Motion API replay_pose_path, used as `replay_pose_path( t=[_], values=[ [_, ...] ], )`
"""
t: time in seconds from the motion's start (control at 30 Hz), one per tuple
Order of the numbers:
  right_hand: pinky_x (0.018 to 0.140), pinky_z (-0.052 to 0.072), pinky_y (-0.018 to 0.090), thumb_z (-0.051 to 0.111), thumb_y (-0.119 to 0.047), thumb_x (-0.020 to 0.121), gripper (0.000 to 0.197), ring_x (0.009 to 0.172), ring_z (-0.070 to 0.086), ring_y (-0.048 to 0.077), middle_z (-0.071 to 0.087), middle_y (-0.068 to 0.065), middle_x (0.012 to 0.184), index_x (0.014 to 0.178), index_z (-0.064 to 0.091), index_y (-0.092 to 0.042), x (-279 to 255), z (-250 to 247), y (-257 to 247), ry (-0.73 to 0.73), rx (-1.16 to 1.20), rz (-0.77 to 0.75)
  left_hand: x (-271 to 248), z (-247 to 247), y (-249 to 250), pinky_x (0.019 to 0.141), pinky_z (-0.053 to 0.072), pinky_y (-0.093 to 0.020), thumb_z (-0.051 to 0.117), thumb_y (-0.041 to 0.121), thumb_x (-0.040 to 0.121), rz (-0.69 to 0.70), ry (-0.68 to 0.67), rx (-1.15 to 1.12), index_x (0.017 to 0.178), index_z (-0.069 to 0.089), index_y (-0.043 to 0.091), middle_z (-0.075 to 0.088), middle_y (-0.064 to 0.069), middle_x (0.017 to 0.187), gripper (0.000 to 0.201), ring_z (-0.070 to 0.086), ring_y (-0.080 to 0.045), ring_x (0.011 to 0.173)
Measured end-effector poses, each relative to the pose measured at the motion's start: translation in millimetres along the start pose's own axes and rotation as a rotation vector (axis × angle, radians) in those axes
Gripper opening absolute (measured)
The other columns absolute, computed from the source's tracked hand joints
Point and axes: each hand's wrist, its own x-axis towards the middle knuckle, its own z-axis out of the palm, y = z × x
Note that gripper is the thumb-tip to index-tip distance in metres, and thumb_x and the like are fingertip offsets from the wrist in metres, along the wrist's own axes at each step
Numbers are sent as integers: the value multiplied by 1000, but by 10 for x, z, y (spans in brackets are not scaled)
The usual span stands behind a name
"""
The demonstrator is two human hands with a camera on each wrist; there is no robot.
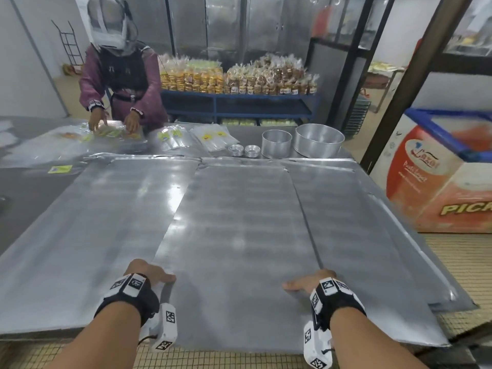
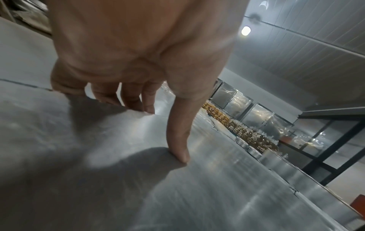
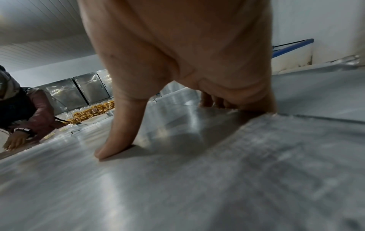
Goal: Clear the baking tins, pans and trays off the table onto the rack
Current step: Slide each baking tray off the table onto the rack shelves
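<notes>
From the head camera, three flat metal trays lie side by side on the table. The middle tray (image 1: pixel 239 222) overlaps the left tray (image 1: pixel 87 222) and the right tray (image 1: pixel 372 222), and its near end juts past the table's near edge. The left hand (image 1: pixel 149 272) grips the middle tray's left edge close to the near end, thumb lying on top and fingers going down over the edge. The right hand (image 1: pixel 311 282) grips the right edge the same way, thumb pointing inward on the top face. Along the table's far edge stand a small round tin (image 1: pixel 277 143) and a large round tin (image 1: pixel 318 141), with two stacks of small fluted tins (image 1: pixel 243 150) just left of them. At the far left corner another person (image 1: pixel 119 83) handles clear plastic bags (image 1: pixel 202 141). Behind the table a blue shelf (image 1: pixel 239 102) carries packed baked goods.

In the left wrist view the left hand (image 2: pixel 138 59) has its thumb (image 2: pixel 177 132) pressed flat on the tray surface, while the fingers (image 2: pixel 138 98) curl over the tray's edge.

In the right wrist view the right hand (image 3: pixel 187 54) shows its thumb (image 3: pixel 118 132) flat on the tray (image 3: pixel 197 179), and the fingers (image 3: pixel 237 103) bend down over the tray's edge; their tips are hidden.
</notes>
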Motion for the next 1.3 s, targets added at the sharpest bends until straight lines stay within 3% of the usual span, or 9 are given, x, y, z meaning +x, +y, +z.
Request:
replay_pose_path(
  t=[0.07, 0.2, 0.3, 0.47, 0.63, 0.77, 1.07, 1.2, 1.3],
  values=[
    [105, 40, 27, 93, -45, 58, 121, 136, 45, 25, 40, 15, 147, 145, 24, 3, 13, -132, 139, 14, 44, -7, -153, 69, 62, 74, 47, -31, 91, 25, 70, 13, -1, -14, 73, 50, -1, 63, -12, 84, 49, 59, -31, 86],
    [106, 43, 26, 94, -55, 46, 132, 135, 47, 22, 41, 10, 150, 148, 30, 0, 43, -401, 450, 23, 20, -43, -452, 263, 186, 87, 52, -33, 84, 37, 78, 46, -38, 56, 99, 60, -5, 66, -15, 106, 53, 64, -31, 108],
    [106, 41, 26, 91, -55, 55, 115, 136, 47, 21, 43, 8, 151, 146, 41, -6, 74, -607, 725, 14, -5, -59, -633, 453, 270, 78, 51, -32, 86, 32, 77, 66, -39, 31, 80, 54, -5, 64, -12, 86, 49, 63, -30, 93],
    [105, 42, 29, 95, -46, 52, 122, 134, 49, 26, 44, 12, 151, 148, 35, 0, 167, -929, 1114, -27, -48, -35, -952, 748, 396, 79, 51, -32, 88, 29, 75, 113, -55, 74, 113, 59, -12, 63, -16, 100, 63, 62, -30, 91],
    [99, 46, 33, 96, -42, 52, 109, 125, 56, 31, 55, 14, 140, 140, 46, 0, 280, -1268, 1456, -15, -68, -23, -1244, 1024, 573, 72, 54, -32, 90, 28, 72, 174, -62, 124, 90, 62, -5, 67, -12, 87, 47, 66, -27, 82],
    [103, 43, 39, 96, -37, 55, 118, 133, 48, 35, 44, 15, 149, 147, 33, -2, 352, -1471, 1662, -13, -69, -20, -1401, 1242, 732, 71, 54, -32, 90, 27, 71, 185, -52, 130, 69, 49, 6, 58, -5, 74, 46, 60, -23, 71],
    [102, 47, 37, 97, -24, 54, 99, 125, 55, 33, 56, 16, 135, 135, 45, 1, 715, -1667, 1768, 36, -5, 18, -1299, 1514, 1064, 50, 40, -23, 89, 40, 67, 209, -66, 183, 93, 61, 1, 61, -4, 75, 53, 58, -18, 65],
    [98, 48, 32, 98, -20, 53, 98, 122, 59, 32, 62, 17, 129, 134, 48, 4, 949, -1698, 1689, 50, 62, 35, -1153, 1614, 1279, 68, 49, -31, 92, 31, 65, 174, -75, 144, 111, 60, -5, 68, -15, 103, 67, 64, -31, 88],
    [87, 47, 29, 95, -16, 57, 84, 117, 61, 31, 64, 16, 125, 129, 54, 2, 1070, -1738, 1611, 71, 100, 46, -1051, 1708, 1416, 71, 52, -33, 93, 25, 66, 136, -85, 117, 99, 61, -5, 69, -18, 98, 55, 66, -33, 89]
  ],
)
